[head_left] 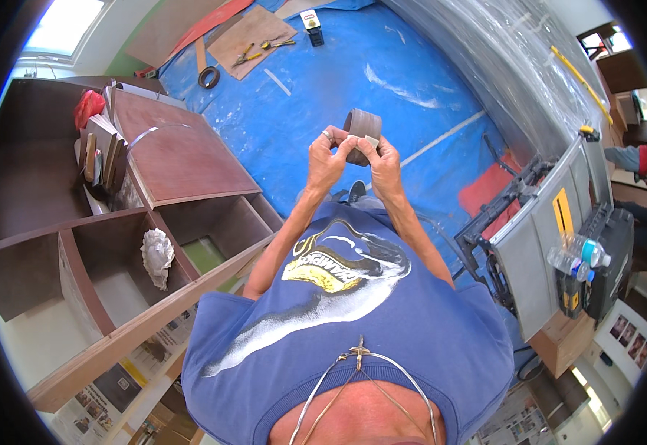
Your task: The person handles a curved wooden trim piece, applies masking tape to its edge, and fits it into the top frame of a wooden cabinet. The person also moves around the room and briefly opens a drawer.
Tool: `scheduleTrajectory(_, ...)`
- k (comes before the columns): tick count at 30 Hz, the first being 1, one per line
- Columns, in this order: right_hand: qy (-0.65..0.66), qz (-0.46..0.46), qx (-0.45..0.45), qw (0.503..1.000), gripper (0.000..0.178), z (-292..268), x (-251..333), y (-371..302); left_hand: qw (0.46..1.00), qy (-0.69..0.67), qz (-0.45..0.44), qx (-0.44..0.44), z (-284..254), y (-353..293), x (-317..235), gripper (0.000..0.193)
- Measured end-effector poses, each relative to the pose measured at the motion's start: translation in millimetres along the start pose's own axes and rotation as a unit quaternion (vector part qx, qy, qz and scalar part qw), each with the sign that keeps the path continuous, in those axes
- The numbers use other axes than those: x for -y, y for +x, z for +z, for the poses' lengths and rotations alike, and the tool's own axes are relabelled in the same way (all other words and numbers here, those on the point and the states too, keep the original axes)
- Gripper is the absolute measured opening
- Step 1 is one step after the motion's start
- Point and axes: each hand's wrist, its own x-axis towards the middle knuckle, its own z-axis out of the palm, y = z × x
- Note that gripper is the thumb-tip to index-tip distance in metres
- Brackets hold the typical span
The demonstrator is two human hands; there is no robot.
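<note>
Out in front of my chest, both hands are closed on a roll of brown edge banding (366, 123), a wide, dark strip wound into a ring. My left hand (326, 162) grips its near left side with thumb and fingers; a ring shows on one finger. On the near right side, my right hand (385, 165) pinches the band, thumb close to the left one. Between the thumbs sits a small pale piece (372, 141), perhaps the strip's end or a bit of tape; I cannot tell which. My fingers hide part of the roll's lower edge.
A blue tarp (316, 89) covers the floor. To the left stands a brown cabinet (186, 159) with open compartments, one holding crumpled plastic (157, 258). Pliers (248, 55) lie on a board at the far side. A grey folding workbench (546, 230) with bottles (579, 256) is at right.
</note>
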Motion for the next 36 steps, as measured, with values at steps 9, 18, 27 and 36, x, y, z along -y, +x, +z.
scheduleTrajectory(9,-0.085,0.021,0.066,0.994,0.029,1.7,13.1,61.8,0.999,0.017,-0.033,0.022,-20.2,49.4,3.9,0.014)
scheduleTrajectory(18,-0.096,0.019,0.069,0.993,0.033,21.1,15.1,171.0,0.999,0.026,0.005,-0.045,-26.9,158.3,9.7,0.016)
scheduleTrajectory(27,-0.035,0.019,0.060,0.997,0.034,80.6,34.1,294.7,0.987,-0.114,-0.042,0.103,-95.8,299.1,-16.5,0.021)
scheduleTrajectory(36,-0.192,0.059,0.120,0.972,0.036,132.2,13.9,397.4,0.994,-0.079,-0.050,-0.052,-159.1,351.8,-8.2,0.024)
